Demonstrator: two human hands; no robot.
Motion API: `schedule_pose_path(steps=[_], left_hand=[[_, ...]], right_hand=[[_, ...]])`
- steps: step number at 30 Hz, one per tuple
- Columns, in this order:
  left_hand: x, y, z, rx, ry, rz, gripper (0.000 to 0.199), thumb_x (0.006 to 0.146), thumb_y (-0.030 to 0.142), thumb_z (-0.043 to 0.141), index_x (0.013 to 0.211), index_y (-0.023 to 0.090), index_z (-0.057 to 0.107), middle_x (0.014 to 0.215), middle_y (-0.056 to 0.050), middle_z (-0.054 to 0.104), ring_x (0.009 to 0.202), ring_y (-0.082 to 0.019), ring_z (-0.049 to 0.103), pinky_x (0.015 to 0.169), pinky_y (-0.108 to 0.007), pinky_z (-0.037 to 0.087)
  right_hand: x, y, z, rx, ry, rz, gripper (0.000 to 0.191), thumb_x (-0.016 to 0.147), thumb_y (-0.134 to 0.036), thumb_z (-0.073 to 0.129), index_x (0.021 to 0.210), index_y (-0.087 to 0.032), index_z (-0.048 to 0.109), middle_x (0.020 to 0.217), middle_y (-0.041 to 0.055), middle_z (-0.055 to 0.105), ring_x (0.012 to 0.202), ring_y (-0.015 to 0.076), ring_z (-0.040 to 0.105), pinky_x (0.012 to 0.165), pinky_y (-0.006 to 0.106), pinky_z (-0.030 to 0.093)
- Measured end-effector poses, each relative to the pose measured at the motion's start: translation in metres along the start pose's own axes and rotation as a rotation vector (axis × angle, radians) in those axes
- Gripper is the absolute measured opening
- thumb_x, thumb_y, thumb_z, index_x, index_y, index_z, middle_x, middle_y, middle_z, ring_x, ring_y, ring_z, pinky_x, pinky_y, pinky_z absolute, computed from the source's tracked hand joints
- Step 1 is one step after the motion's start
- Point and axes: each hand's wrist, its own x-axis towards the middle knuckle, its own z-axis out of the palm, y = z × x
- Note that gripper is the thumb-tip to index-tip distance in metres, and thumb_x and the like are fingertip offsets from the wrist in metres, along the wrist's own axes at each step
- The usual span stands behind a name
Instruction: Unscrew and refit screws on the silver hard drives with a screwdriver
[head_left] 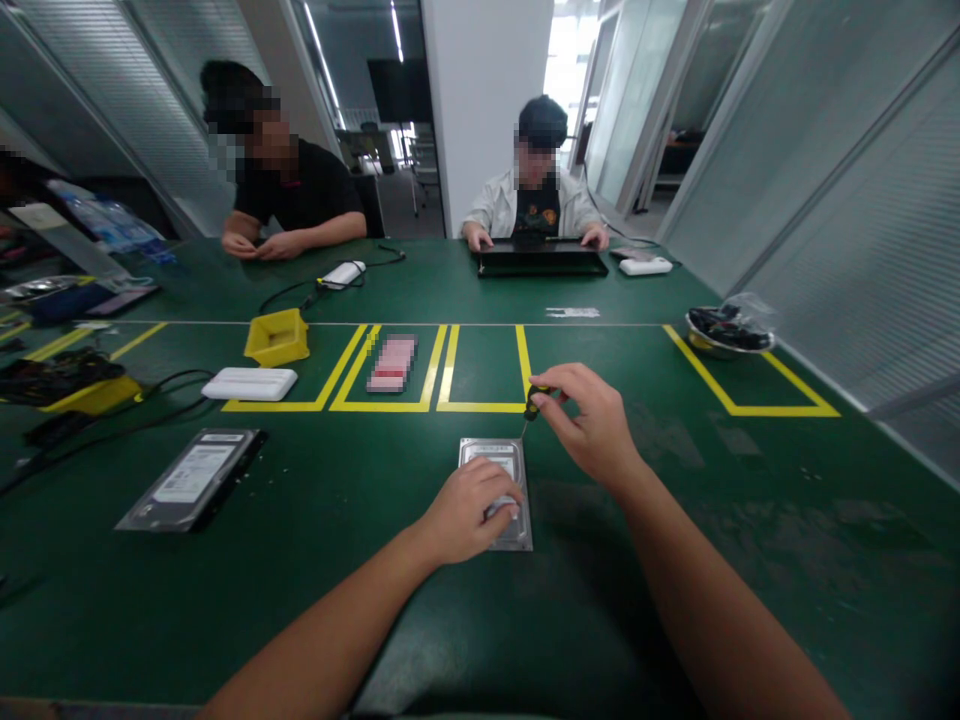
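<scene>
On hard drive [496,470], left hand [469,515], flat

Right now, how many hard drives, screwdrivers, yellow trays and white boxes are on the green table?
Hard drives: 2, one under the left hand at, one off to the left
Screwdrivers: 1, in the right hand at
Yellow trays: 2
White boxes: 3
Total: 8

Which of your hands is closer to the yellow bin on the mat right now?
Left. The left hand rests on the hard drive, right of and nearer than the yellow bin. The right hand, holding the screwdriver, is farther right.
</scene>
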Motion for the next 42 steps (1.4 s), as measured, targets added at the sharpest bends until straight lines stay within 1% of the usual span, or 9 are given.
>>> schedule_pose_path(steps=[5,11,15,20,22,26,28,35,42], left_hand=[[0.0,0.0001,-0.0002,-0.007,0.004,0.003,0.014,0.09,0.022,0.054,0.098,0.02,0.064,0.098,-0.006,0.066,0.095,-0.023,0.056,0.089,-0.038,0.042],[0.0003,-0.0008,0.0007,0.002,0.004,0.006,0.013,0.089,0.021,0.055,0.098,0.02,0.064,0.099,-0.005,0.067,0.095,-0.022,0.056,0.089,-0.038,0.042],[-0.0003,-0.0013,0.0015,0.005,0.008,0.008,0.014,0.09,0.023,0.054,0.098,0.02,0.065,0.098,-0.006,0.067,0.095,-0.022,0.056,0.09,-0.038,0.042],[-0.0005,-0.0016,0.0017,0.001,0.009,0.008,0.014,0.09,0.023,0.053,0.098,0.02,0.065,0.098,-0.006,0.067,0.095,-0.023,0.057,0.09,-0.039,0.042],[-0.0002,-0.0017,0.0013,-0.001,0.007,0.006,0.014,0.09,0.022,0.053,0.098,0.02,0.064,0.098,-0.006,0.067,0.095,-0.023,0.057,0.09,-0.039,0.042],[0.0008,-0.0018,0.0005,-0.009,0.006,0.009,0.013,0.09,0.021,0.053,0.098,0.02,0.064,0.098,-0.005,0.067,0.095,-0.023,0.057,0.09,-0.038,0.042],[0.001,-0.0018,0.0003,-0.009,0.005,0.009,0.013,0.09,0.021,0.054,0.098,0.02,0.064,0.098,-0.005,0.066,0.095,-0.022,0.056,0.09,-0.037,0.041],[-0.0002,-0.0012,0.0,0.001,-0.004,-0.003,0.012,0.089,0.021,0.056,0.098,0.019,0.064,0.098,-0.005,0.066,0.096,-0.022,0.055,0.09,-0.037,0.041],[0.0001,-0.0015,-0.0002,-0.002,-0.004,-0.001,0.012,0.089,0.021,0.055,0.098,0.019,0.064,0.098,-0.005,0.066,0.095,-0.022,0.055,0.09,-0.037,0.041]], right_hand=[[-0.0011,0.0004,0.0004,0.015,-0.021,-0.025,0.024,0.093,-0.017,0.051,0.11,-0.022,0.067,0.107,0.0069,0.071,0.102,0.0201,0.065,0.091,0.04,0.052],[-0.0008,0.0017,0.0002,0.011,-0.044,-0.027,0.031,0.091,-0.012,0.048,0.115,-0.019,0.066,0.114,0.009,0.07,0.107,0.0205,0.064,0.093,0.041,0.052],[-0.0002,0.0017,-0.0005,-0.014,-0.05,-0.019,0.032,0.092,-0.012,0.048,0.117,-0.021,0.066,0.111,0.009,0.068,0.103,0.0201,0.064,0.089,0.04,0.052],[-0.0012,0.0031,0.002,-0.026,-0.023,0.008,0.026,0.09,-0.019,0.058,0.115,-0.022,0.067,0.098,0.0071,0.064,0.09,0.0192,0.063,0.08,0.037,0.054],[-0.0015,0.0036,0.0031,-0.027,-0.021,0.018,0.027,0.09,-0.021,0.059,0.116,-0.022,0.066,0.098,0.0071,0.064,0.089,0.0192,0.063,0.079,0.037,0.054],[-0.0015,0.0033,0.0027,-0.012,-0.027,-0.026,0.028,0.093,-0.017,0.051,0.118,-0.021,0.064,0.113,0.0097,0.067,0.106,0.0208,0.063,0.092,0.04,0.052],[-0.0014,0.0032,0.0021,-0.008,-0.024,-0.043,0.028,0.094,-0.014,0.048,0.116,-0.02,0.064,0.116,0.0096,0.068,0.109,0.0206,0.063,0.096,0.04,0.05],[-0.0014,0.0033,0.0029,-0.04,0.018,0.006,0.014,0.091,-0.022,0.059,0.104,-0.02,0.063,0.097,0.0064,0.068,0.086,0.0188,0.063,0.078,0.035,0.053],[-0.0009,0.0016,0.0026,-0.025,0.006,0.019,0.012,0.089,-0.021,0.06,0.101,-0.019,0.062,0.1,0.0065,0.069,0.087,0.0178,0.064,0.074,0.031,0.053]])
